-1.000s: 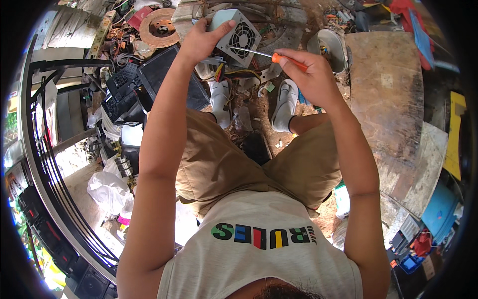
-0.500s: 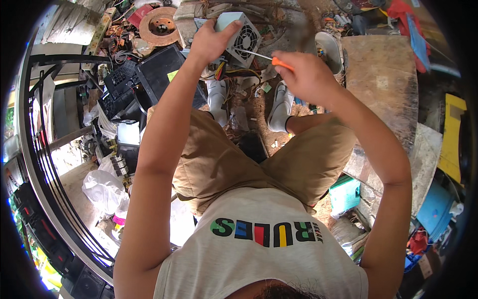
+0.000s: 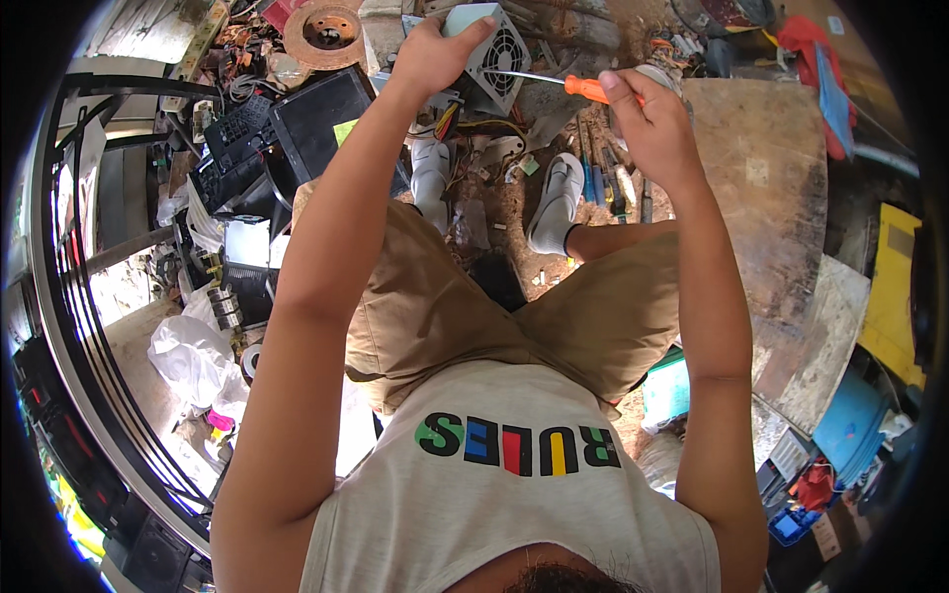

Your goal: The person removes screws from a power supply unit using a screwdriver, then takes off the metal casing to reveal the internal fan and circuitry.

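Observation:
A grey computer power supply [image 3: 481, 81] with a round black fan grille rests tilted on a worn block beyond my feet. Closed over its top left edge, my left hand [image 3: 432, 61] steadies it, thumb along the upper face. My right hand [image 3: 654, 130] pinches the end of an orange-handled screwdriver [image 3: 585, 89] between thumb and fingers. The shaft runs level to the left, and its tip meets the fan side of the casing. Whether it sits in a screw is too small to tell. Coloured wires [image 3: 447, 121] hang below the power supply.
A black flat panel [image 3: 318, 124] and keyboard parts lie left of my legs. Several hand tools [image 3: 608, 178] lie on the ground beyond my right foot. A wooden board [image 3: 756, 198] is at right, a rusty disc [image 3: 323, 38] at far left, a metal rack [image 3: 44, 237] along the left.
My right hand has shifted right and rolled, now holding the handle's end with more of the handle showing. My right elbow has come inward. The left hand keeps its hold on the power supply.

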Demonstrator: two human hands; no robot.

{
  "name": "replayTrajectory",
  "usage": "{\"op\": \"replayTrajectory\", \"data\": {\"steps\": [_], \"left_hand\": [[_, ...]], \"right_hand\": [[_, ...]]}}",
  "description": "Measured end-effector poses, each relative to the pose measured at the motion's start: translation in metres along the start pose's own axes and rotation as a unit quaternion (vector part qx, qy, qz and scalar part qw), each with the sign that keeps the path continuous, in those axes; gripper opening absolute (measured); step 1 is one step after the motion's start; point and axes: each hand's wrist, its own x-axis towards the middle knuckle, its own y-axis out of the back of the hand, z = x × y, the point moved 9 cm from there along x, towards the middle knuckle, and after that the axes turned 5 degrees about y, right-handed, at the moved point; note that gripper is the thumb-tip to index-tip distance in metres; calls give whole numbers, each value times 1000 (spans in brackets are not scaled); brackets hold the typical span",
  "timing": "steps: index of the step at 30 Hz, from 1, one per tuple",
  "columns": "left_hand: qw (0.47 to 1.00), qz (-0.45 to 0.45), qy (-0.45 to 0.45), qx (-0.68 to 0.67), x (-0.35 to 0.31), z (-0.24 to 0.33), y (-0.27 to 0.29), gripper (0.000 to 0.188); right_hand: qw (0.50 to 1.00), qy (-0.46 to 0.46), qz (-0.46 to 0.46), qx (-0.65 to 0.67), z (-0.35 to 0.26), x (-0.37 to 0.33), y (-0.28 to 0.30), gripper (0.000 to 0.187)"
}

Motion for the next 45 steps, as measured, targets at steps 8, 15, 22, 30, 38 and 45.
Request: {"op": "replayTrajectory", "data": {"steps": [8, 15, 22, 30, 38, 45], "left_hand": [[999, -9, 12, -30, 17, -29, -11, 97], [1000, -11, 13, -17, 5, -17, -6, 100], [1000, -11, 20, -4, 6, -14, -5, 100], [1000, 1, 9, -2, 4, -13, -4, 102], [1000, 8, 8, -14, 3, -16, -5, 101], [1000, 12, 1, -5, 3, -11, -3, 101]], "right_hand": [[984, 56, 24, 170, 7, 0, -11, 32], [991, 81, -70, 83, -9, 7, -10, 33], [996, -81, -30, 25, 5, 3, -1, 24], [982, 178, 13, 64, -22, 3, -10, 33], [981, -85, -169, -51, 8, 5, -27, 29], [988, 156, 1, 2, -21, 8, -11, 21]]}}
